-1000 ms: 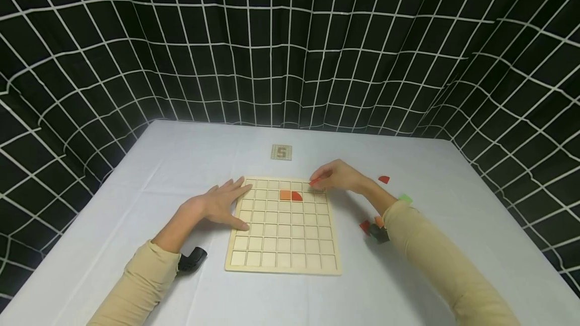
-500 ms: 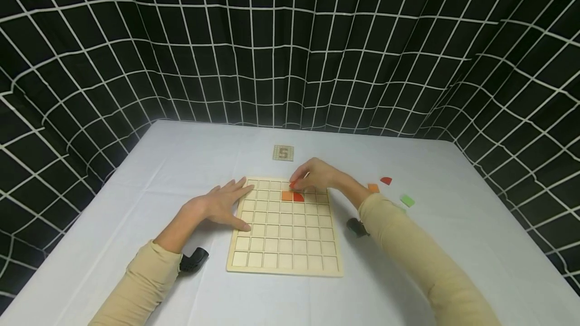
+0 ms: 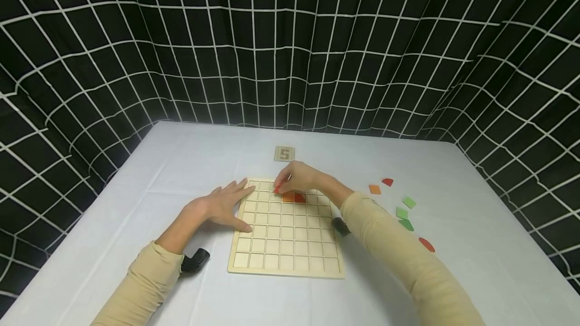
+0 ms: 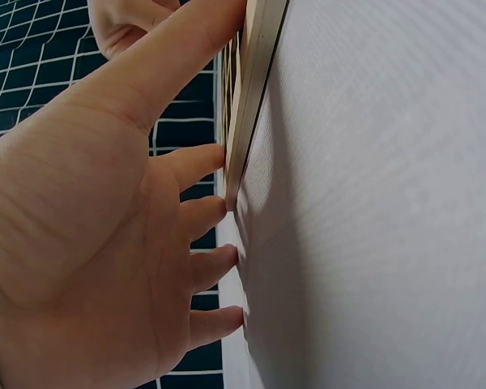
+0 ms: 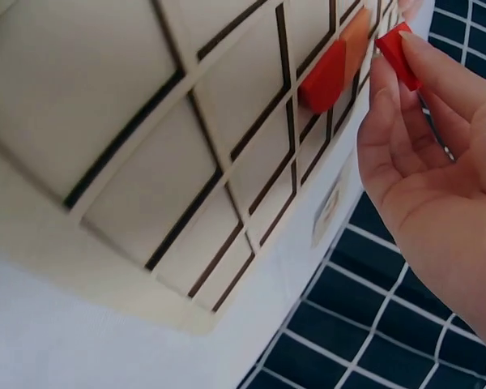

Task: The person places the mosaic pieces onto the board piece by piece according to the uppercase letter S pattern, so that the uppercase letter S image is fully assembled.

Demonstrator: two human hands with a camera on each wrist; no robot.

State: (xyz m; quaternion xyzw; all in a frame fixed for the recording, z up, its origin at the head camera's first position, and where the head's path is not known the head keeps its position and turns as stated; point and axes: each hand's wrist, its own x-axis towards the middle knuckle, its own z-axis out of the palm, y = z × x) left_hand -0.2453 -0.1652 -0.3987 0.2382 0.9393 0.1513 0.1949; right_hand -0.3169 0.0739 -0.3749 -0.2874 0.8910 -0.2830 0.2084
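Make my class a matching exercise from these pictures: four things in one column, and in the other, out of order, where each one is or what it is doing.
Column one
1. Left hand
2. Right hand
3. Small pale square card with a brown figure
4. Flat dark green piece

Column two
A. Lying on the white cloth, past the board's far edge
B. Lying on the white cloth, off to the board's right
C. Spread out at the left side of the pale wooden gridded board
D. Pinching a small flat red piece

Right pairs: 1-C, 2-D, 3-A, 4-B
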